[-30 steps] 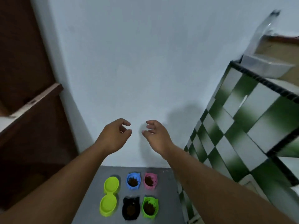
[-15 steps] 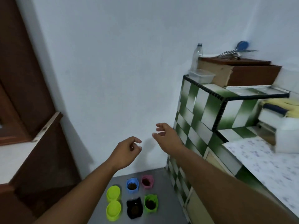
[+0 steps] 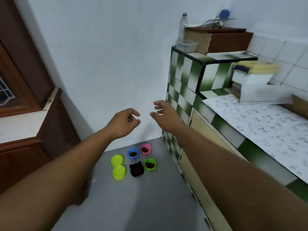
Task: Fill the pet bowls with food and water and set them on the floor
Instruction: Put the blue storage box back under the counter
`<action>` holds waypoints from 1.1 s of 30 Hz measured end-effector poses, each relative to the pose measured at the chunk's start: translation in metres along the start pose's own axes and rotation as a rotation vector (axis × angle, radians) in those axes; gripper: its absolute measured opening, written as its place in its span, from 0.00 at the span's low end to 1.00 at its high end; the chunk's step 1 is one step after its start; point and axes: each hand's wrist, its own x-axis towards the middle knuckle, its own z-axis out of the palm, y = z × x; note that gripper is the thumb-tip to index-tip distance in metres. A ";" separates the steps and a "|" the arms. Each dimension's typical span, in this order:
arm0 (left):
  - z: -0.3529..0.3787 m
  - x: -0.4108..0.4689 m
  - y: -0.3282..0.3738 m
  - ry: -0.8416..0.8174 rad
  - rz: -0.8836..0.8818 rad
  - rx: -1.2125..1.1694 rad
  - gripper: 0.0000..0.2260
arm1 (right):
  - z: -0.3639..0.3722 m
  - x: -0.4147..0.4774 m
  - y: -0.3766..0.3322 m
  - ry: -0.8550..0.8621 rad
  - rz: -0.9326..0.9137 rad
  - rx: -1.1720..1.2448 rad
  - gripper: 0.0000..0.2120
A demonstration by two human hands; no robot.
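The blue bowl (image 3: 133, 153), pink bowl (image 3: 145, 149), green bowl (image 3: 150, 164) and black bowl (image 3: 136, 169) sat on the grey floor (image 3: 150, 202) with brown food, beside a lime double bowl (image 3: 118, 167), contents unclear. Placement seemed done; checking its water looked next. Left hand (image 3: 123, 123) and right hand (image 3: 164, 112) hovered loosely curled, empty, near the green-checked table (image 3: 266, 130).

The lime-green plastic double bowl (image 3: 118, 167) is sitting on the grey floor (image 3: 150, 197), just left of the black cat-eared plastic bowl (image 3: 136, 169).
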 end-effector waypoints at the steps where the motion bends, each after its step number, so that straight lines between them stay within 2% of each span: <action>1: 0.003 -0.006 0.006 -0.006 0.007 -0.004 0.06 | -0.005 -0.008 0.001 0.013 0.002 0.006 0.20; 11: 0.056 -0.057 0.116 -0.089 0.169 -0.005 0.07 | -0.111 -0.116 0.029 0.175 0.065 -0.008 0.20; 21: 0.182 -0.148 0.262 -0.241 0.453 -0.039 0.06 | -0.258 -0.287 0.067 0.436 0.201 -0.040 0.17; 33: 0.312 -0.248 0.406 -0.526 0.641 -0.174 0.06 | -0.386 -0.469 0.099 0.746 0.368 -0.011 0.15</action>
